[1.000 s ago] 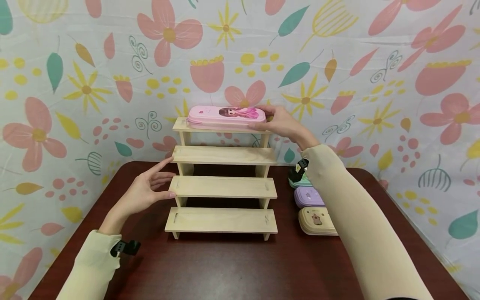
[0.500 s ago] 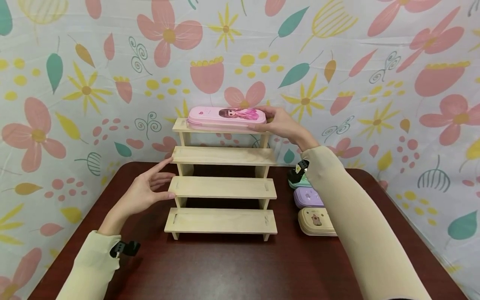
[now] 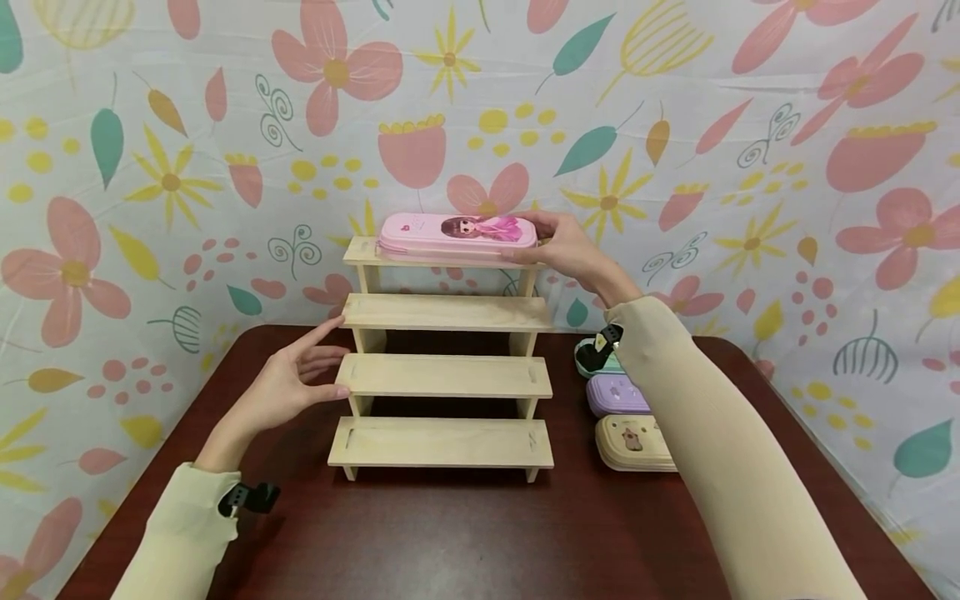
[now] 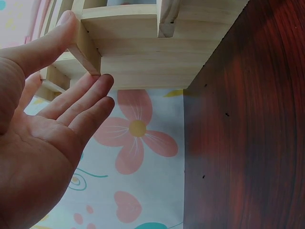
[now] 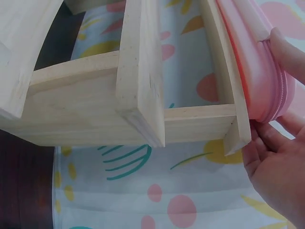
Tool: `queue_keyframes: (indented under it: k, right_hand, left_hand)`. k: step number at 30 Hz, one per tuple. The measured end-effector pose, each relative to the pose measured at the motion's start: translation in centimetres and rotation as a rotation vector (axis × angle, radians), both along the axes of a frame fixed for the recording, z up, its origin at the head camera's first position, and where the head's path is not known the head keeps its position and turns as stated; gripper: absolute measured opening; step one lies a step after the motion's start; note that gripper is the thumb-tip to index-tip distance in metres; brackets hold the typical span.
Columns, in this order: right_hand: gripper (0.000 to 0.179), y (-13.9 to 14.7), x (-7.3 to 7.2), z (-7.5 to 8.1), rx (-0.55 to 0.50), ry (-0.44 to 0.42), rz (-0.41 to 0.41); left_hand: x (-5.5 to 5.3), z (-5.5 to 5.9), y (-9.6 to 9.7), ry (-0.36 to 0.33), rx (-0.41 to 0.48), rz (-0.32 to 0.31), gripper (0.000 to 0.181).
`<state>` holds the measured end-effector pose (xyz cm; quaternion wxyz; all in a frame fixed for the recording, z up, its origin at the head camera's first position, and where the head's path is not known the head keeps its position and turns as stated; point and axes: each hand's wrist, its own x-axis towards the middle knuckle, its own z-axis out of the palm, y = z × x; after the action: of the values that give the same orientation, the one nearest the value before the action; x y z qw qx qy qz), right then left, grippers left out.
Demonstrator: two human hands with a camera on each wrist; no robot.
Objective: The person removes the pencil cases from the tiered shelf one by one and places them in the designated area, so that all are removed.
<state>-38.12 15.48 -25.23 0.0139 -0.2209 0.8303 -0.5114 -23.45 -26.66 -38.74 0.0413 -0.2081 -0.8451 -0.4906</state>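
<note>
A pink pencil case [image 3: 420, 232] with a long-haired doll picture lies on the top tier of a four-step wooden display stand [image 3: 448, 375]. My right hand [image 3: 564, 247] grips the case's right end, thumb in front and fingers behind. In the right wrist view, the zipper of the pencil case [image 5: 257, 57] runs between thumb and fingers, close to the board's end. My left hand [image 3: 279, 385] spreads along the stand's left side, its fingers nearly straight. Thumb and fingertips touch the end of a shelf board [image 4: 86, 50] in the left wrist view.
Right of the stand, partly behind my right forearm, lie a green case [image 3: 611, 364], a purple case [image 3: 615, 395] and a cream case [image 3: 633, 442] with a small figure. The dark red table [image 3: 420, 542] meets a flower-print cloth [image 3: 247, 125] at the back.
My right hand and the pink pencil case have shifted slightly to the right along the top tier. My left hand stays at the stand's left side.
</note>
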Motion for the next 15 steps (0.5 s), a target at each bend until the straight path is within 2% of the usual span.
queue_keyframes:
  k: [15]
  right_hand:
    - [0.062, 0.68, 0.51, -0.56, -0.008, 0.017, -0.033]
  left_hand:
    - [-0.15, -0.24, -0.38, 0.012, -0.021, 0.001, 0.1]
